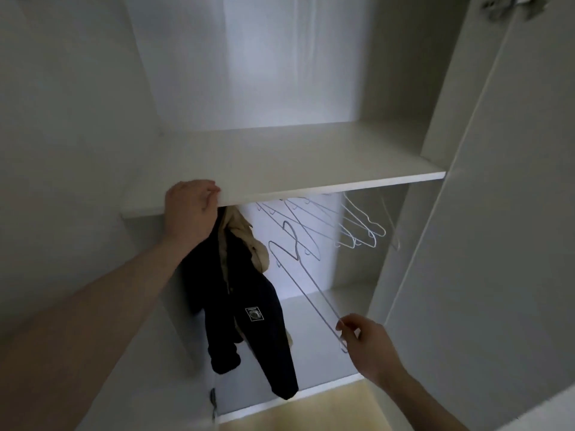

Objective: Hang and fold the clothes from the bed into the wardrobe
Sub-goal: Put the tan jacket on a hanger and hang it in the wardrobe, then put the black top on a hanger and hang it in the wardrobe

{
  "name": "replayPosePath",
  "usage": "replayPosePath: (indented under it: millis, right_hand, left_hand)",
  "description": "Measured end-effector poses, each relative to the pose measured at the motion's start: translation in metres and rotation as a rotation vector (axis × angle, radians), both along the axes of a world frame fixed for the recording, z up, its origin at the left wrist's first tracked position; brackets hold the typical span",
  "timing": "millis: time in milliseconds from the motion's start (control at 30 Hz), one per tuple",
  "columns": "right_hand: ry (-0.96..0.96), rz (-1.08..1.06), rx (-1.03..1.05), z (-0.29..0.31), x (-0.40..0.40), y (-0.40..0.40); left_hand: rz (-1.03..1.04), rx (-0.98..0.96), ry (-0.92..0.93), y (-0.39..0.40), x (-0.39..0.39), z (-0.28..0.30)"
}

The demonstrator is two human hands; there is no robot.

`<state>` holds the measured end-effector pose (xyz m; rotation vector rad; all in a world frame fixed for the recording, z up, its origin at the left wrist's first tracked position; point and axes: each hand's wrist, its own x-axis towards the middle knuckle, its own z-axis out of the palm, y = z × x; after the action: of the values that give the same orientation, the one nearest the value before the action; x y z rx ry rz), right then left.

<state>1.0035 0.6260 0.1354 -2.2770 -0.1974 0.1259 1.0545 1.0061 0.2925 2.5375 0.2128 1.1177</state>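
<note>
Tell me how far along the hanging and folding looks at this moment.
Done: a dark jacket and a beige garment hang under the shelf. In hand: the right hand pinches an empty hanger, while the left hand grips the shelf edge. Left: spare hangers are unused, and nothing folded shows on the shelf.
</note>
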Motion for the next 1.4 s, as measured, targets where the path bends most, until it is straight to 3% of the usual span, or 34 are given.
replayPosePath:
  millis: [200, 300, 400, 533, 667, 1000, 1200, 1400]
  right_hand:
    - [0.075, -0.146, 0.007, 0.033, -0.113, -0.08]
    - [0.116, -0.241, -0.069, 0.047, -0.18, -0.129]
    - [0.154, -0.379, -0.074, 0.053, -0.25, -0.174]
    - [0.172, -0.569, -0.081, 0.054, -0.345, -0.228]
    - [0.18, -0.79, -0.091, 0.048, -0.45, -0.283]
    - [0.167, -1.344, -0.037, 0.014, -0.747, -0.417]
    - [0.112, -1.58, 0.035, 0.005, -0.863, -0.442]
    - [0.18, -1.766, 0.048, -0.02, -0.958, -0.448]
  left_hand:
    - [-0.301, -0.376, -0.14, -0.143, -0.054, -0.061]
    - [-0.439, -0.546, -0.011, -0.204, -0.093, -0.1]
    - [-0.547, -0.624, 0.234, -0.256, -0.13, -0.13]
    - [-0.78, -0.546, 0.655, -0.319, -0.182, -0.161]
    - [-0.979, -0.435, 0.883, -0.402, -0.24, -0.178]
    - [-1.423, -0.288, 0.975, -0.649, -0.453, -0.181]
    - [-1.658, -0.156, 1.095, -0.738, -0.569, -0.175]
    - [-1.803, 0.023, 1.204, -0.837, -0.67, -0.186]
